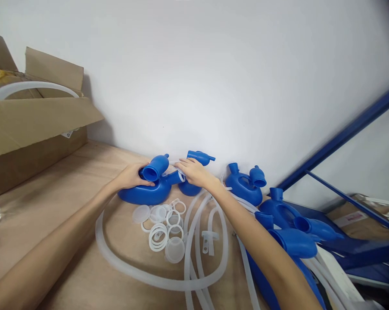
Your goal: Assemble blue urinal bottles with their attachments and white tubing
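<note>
My left hand (132, 175) is wrapped round the handle area of a blue plastic bottle (145, 194) that lies on the wooden table. A blue cup-like funnel (156, 168) rests at that hand, its wide mouth facing me. My right hand (192, 171) is bent at the bottle's open neck (175, 177), where a whitish ring shows on the rim; its fingertips are partly hidden. Behind the right hand stands another blue bottle (189, 188) with a funnel (199, 157). White rings (158, 237) and translucent discs (175, 250) lie in front of the held bottle.
Translucent hoses (142, 276) loop across the table (74, 185). More blue bottles (242, 189) with funnels stand at the right, partly behind my right forearm. An open cardboard box (35, 125) is at the left. Blue metal framing (346, 133) rises on the right beside the wall.
</note>
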A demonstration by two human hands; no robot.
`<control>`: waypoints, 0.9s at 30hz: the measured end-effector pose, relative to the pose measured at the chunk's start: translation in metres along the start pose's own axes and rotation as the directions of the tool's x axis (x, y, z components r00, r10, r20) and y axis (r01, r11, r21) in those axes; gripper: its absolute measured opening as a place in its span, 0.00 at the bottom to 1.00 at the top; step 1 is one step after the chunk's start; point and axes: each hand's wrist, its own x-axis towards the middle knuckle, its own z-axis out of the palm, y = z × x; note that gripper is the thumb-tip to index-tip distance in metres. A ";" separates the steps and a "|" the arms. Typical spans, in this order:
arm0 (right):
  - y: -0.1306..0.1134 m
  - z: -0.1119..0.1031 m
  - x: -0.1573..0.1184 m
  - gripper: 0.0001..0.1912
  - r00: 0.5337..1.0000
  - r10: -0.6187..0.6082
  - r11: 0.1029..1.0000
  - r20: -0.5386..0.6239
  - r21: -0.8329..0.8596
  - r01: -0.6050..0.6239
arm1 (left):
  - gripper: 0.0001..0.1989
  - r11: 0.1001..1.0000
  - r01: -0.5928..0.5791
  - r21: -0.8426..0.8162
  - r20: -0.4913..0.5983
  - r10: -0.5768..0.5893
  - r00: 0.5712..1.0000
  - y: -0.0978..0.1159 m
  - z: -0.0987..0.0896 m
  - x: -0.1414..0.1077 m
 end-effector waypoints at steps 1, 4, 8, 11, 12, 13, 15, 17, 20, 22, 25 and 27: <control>0.002 -0.004 -0.003 0.32 1.000 0.016 1.000 -0.004 0.014 -0.016 | 0.32 1.000 0.001 -0.005 0.003 -0.001 1.000 0.000 0.000 0.000; 0.009 -0.015 -0.020 0.29 0.997 0.079 0.995 -0.012 0.054 -0.079 | 0.33 1.000 0.011 -0.019 0.017 -0.011 1.000 0.001 -0.001 -0.001; 0.013 -0.024 -0.050 0.32 0.985 0.143 0.977 0.094 0.149 -0.155 | 0.37 0.999 -0.038 -0.026 0.000 0.038 0.999 0.005 -0.004 0.000; 0.010 -0.032 -0.060 0.21 0.965 0.229 0.958 0.128 0.149 -0.247 | 0.41 0.991 -0.129 -0.036 -0.029 0.128 0.991 0.007 -0.005 0.000; 0.008 -0.035 -0.060 0.23 0.961 0.253 0.955 0.111 0.129 -0.266 | 0.40 0.993 -0.111 -0.036 -0.026 0.111 0.994 0.006 -0.005 0.000; 0.006 -0.037 -0.058 0.27 0.959 0.268 0.953 0.098 0.118 -0.278 | 0.39 0.997 -0.073 -0.037 -0.015 0.073 0.997 0.006 -0.004 0.000; 0.000 -0.038 -0.052 0.31 0.954 0.281 0.946 0.105 0.136 -0.294 | 0.35 0.999 0.006 -0.036 0.014 -0.006 1.000 0.005 -0.004 -0.001; -0.007 -0.032 -0.045 0.24 0.956 0.263 0.939 0.127 0.195 -0.284 | 0.32 0.999 0.028 -0.034 0.027 -0.027 0.999 0.004 -0.003 -0.001; -0.017 -0.012 -0.032 0.16 0.967 0.249 0.910 0.050 0.329 -0.252 | 0.34 0.999 0.006 -0.053 0.014 -0.006 1.000 0.003 -0.002 -0.001; -0.021 0.005 -0.024 0.13 0.960 0.277 0.877 -0.035 0.419 -0.238 | 0.35 0.997 0.000 -0.072 0.018 0.001 1.000 0.003 -0.002 0.000; -0.022 0.025 -0.015 0.19 0.944 0.316 0.823 -0.089 0.521 -0.227 | 0.36 0.996 -0.010 -0.086 0.024 0.012 1.000 0.003 -0.002 0.000; -0.018 0.031 -0.012 0.19 0.940 0.329 0.775 -0.092 0.595 -0.214 | 0.36 0.996 -0.014 -0.087 0.020 0.016 1.000 0.003 -0.002 0.000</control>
